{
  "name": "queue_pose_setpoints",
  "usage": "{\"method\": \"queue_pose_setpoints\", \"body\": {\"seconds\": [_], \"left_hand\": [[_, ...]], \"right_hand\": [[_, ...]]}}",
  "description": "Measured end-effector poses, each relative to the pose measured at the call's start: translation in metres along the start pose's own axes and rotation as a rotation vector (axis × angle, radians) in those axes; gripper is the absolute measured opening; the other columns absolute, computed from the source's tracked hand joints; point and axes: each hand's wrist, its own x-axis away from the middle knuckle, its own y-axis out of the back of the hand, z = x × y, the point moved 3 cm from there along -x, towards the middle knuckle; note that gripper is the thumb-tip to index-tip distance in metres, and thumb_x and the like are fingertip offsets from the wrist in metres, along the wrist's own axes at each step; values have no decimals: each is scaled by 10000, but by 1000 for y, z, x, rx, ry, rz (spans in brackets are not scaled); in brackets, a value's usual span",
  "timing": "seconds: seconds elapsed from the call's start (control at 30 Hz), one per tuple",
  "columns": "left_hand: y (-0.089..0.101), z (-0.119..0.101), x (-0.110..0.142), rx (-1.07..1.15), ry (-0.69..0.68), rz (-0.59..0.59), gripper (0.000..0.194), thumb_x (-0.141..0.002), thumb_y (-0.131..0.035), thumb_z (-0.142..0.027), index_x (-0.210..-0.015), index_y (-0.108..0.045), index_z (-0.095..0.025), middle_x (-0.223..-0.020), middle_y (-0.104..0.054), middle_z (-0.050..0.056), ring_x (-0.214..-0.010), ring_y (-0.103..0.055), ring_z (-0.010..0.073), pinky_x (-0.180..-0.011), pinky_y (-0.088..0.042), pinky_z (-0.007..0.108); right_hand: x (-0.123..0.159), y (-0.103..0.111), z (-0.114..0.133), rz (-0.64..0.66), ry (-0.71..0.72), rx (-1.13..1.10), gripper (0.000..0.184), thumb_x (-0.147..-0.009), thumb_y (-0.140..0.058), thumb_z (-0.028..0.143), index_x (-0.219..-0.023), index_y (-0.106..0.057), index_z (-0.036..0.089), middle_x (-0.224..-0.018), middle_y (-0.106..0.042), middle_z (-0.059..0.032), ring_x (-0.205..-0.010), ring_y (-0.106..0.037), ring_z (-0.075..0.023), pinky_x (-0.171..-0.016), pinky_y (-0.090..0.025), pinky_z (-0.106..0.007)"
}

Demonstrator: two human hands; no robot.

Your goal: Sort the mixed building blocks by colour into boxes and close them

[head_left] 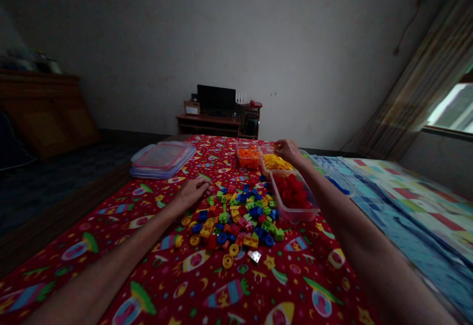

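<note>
My right hand (289, 150) is raised over a clear container of yellow bricks (276, 162), fingers pinched on a small yellow brick (276, 146) that is partly hidden by them. On the red patterned cloth, my left hand (194, 191) rests palm down with loosely bent fingers, holding nothing, at the left edge of a mixed pile of toy building bricks (236, 216). The pile has blue, green, yellow, red, orange and pink pieces, some of them round. A container of red bricks (291, 192) stands under my right forearm, and one of orange bricks (248, 156) is farther back.
Stacked container lids (162, 160) lie at the far left of the cloth (221, 293). Beyond my right arm, another clear container with blue pieces (338, 185) is partly hidden. A monitor (216, 100) stands on a desk by the wall.
</note>
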Motion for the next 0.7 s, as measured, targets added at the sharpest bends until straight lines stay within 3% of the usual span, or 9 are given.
{"method": "queue_pose_setpoints", "body": {"seconds": [0.17, 0.27, 0.43, 0.57, 0.7], "left_hand": [[3, 11, -2, -96, -50, -20, 303, -676, -538, -438, -809, -628, -181, -703, -671, 24, -681, -637, 189, -637, -496, 284], [1, 9, -2, -209, -77, -30, 343, -693, -529, -448, -879, -655, -189, -811, -696, 41, -794, -642, 215, -724, -496, 305], [-10, -2, 5, -207, -123, 53, 437, -720, -524, -482, -998, -663, -176, -953, -705, 69, -883, -631, 238, -805, -488, 331], [-18, -11, 11, -234, -181, 162, 400, -698, -586, -460, -986, -689, -202, -1045, -693, 61, -941, -615, 235, -864, -466, 325], [-21, -10, 10, -243, -222, 200, 351, -622, -659, -428, -905, -712, -228, -1024, -699, 43, -991, -599, 242, -894, -452, 322]], "right_hand": [[-11, 0, -3, -9, 16, 73, 400, -815, -574, 228, -1187, -612, 85, -1073, -669, -171, -1000, -605, -224, -857, -437, -302], [11, -7, 21, 36, 146, 7, 318, -852, -517, 240, -1109, -655, 114, -926, -702, -124, -836, -625, -177, -738, -442, -257], [59, -29, 73, 265, 414, -128, 201, -794, -514, 125, -875, -698, 132, -734, -663, -43, -636, -552, -108, -591, -377, -202], [82, -51, 94, 279, 426, -116, 222, -796, -524, 107, -966, -665, 129, -867, -663, -84, -796, -579, -154, -707, -411, -235], [92, -71, 96, 234, 372, -15, 261, -820, -480, 63, -1037, -613, 123, -968, -634, -133, -924, -562, -192, -824, -416, -283]]}}
